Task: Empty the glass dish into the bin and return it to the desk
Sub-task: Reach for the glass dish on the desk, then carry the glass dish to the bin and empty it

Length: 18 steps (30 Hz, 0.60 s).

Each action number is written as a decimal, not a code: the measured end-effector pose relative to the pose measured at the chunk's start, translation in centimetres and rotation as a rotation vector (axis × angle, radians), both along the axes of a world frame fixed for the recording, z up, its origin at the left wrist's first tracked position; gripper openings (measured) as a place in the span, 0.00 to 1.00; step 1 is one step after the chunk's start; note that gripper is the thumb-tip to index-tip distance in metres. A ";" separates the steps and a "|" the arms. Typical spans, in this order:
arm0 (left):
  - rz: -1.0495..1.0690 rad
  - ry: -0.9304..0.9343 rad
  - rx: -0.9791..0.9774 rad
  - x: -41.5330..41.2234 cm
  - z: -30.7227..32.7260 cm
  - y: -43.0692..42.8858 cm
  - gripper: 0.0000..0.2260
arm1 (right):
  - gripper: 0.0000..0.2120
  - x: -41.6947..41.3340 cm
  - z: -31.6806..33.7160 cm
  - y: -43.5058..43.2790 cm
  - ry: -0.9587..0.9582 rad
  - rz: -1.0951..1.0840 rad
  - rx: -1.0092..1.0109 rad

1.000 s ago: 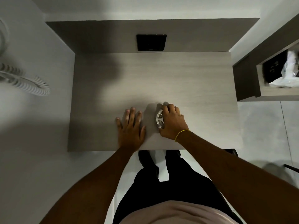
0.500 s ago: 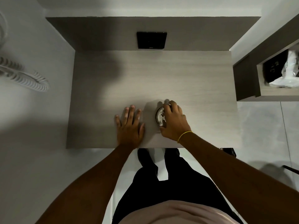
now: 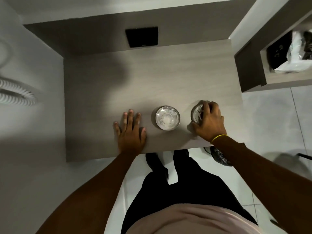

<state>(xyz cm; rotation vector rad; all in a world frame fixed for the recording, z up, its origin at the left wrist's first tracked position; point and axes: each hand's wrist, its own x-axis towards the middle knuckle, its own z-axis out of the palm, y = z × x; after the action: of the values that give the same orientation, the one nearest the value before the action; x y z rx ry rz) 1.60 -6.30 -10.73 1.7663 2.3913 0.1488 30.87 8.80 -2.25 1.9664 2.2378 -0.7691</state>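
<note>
A round clear glass dish (image 3: 167,117) sits uncovered on the grey wood desk (image 3: 168,78) near its front edge. Just right of it my right hand (image 3: 210,121) is closed over a second round glass piece (image 3: 196,114), gripping its rim; my fingers hide most of it and I cannot tell if it is a lid or another dish. My left hand (image 3: 130,130) lies flat on the desk left of the dish, fingers spread, holding nothing. A dark round bin (image 3: 219,157) shows on the floor below the desk's front right corner, partly behind my right forearm.
A black panel (image 3: 142,37) is set in the wall board behind the desk. At the right, a shelf unit (image 3: 249,68) holds a white plastic bag (image 3: 297,59). A coiled white cord (image 3: 15,93) hangs at the left. My legs stand at the desk's front edge.
My right hand has moved to the right with a glass piece in its grip, which uncovered the glass dish in the middle. My left hand stays flat on the desk.
</note>
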 end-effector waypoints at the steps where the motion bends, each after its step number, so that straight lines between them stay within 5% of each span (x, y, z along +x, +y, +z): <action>1: 0.005 0.002 0.001 -0.1 0.0 -0.1 0.30 | 0.50 0.1 -0.2 -0.2 0.015 0.002 0.010; 18: 0.008 -0.016 -0.001 0.1 0.4 0.1 0.30 | 0.40 0.6 -2.2 -2.0 0.079 0.028 0.166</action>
<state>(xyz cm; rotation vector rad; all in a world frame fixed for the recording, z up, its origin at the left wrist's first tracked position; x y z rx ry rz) 1.66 -6.25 -10.38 1.7482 2.3875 0.1629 31.43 6.78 -4.43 2.0024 2.4430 -0.6895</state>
